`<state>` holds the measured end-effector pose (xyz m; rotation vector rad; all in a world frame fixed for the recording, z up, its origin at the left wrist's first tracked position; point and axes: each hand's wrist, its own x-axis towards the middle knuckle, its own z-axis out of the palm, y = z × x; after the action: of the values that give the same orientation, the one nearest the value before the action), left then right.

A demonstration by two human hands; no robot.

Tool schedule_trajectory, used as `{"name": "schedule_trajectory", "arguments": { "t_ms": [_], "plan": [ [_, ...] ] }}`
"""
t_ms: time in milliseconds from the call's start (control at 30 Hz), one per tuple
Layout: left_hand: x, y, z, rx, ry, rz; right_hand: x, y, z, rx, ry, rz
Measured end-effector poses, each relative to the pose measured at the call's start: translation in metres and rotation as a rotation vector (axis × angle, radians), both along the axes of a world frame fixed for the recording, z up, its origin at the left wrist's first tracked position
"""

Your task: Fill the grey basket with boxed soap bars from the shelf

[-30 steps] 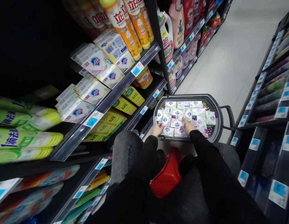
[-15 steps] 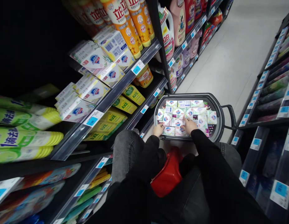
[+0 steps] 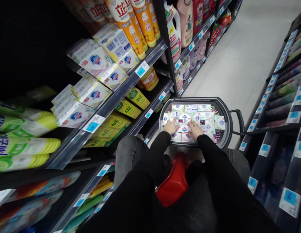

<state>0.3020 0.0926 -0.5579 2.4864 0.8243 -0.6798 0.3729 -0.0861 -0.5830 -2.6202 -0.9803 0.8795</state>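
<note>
A grey shopping basket stands on the aisle floor in front of my knees, packed with several small soap boxes. My left hand lies on the boxes near the basket's front left, fingers stretched flat. My right hand rests palm down on the boxes just to its right, fingers spread. Neither hand visibly grips a box. Both arms wear black sleeves.
A red bag sits in my lap. On my left, shelves hold stacked soap boxes, yellow AXE packs and orange detergent bottles. A dark shelf unit with blue price tags stands on my right. Pale floor runs ahead.
My left hand has moved forward from the basket's front edge onto boxes further in. My right hand has stayed in about the same place.
</note>
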Motion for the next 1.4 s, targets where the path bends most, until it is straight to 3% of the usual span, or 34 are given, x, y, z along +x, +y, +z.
{"name": "schedule_trajectory", "arguments": {
  "t_ms": [167, 333, 467, 600, 767, 933, 1400],
  "plan": [
    [-0.003, -0.004, 0.004, -0.051, 0.074, 0.033, -0.008, -0.003, 0.000, -0.056, -0.022, 0.100],
    [-0.024, -0.007, -0.003, -0.165, 0.089, 0.004, -0.024, -0.009, 0.009, -0.180, -0.172, -0.046],
    [-0.049, -0.012, -0.008, -0.159, 0.059, -0.086, -0.032, -0.021, 0.012, -0.297, -0.227, -0.023],
    [-0.064, -0.014, -0.013, -0.104, -0.073, -0.135, -0.031, -0.026, 0.011, -0.302, -0.249, 0.038],
    [-0.070, -0.015, -0.022, -0.103, -0.073, -0.100, -0.030, -0.026, 0.012, -0.272, -0.280, 0.117],
    [-0.075, -0.017, -0.028, -0.110, -0.115, -0.017, -0.029, -0.029, 0.012, -0.297, -0.272, 0.117],
    [-0.078, -0.003, -0.038, -0.226, -0.230, 0.027, -0.025, -0.037, 0.000, -0.262, -0.335, 0.134]
  ]
}}
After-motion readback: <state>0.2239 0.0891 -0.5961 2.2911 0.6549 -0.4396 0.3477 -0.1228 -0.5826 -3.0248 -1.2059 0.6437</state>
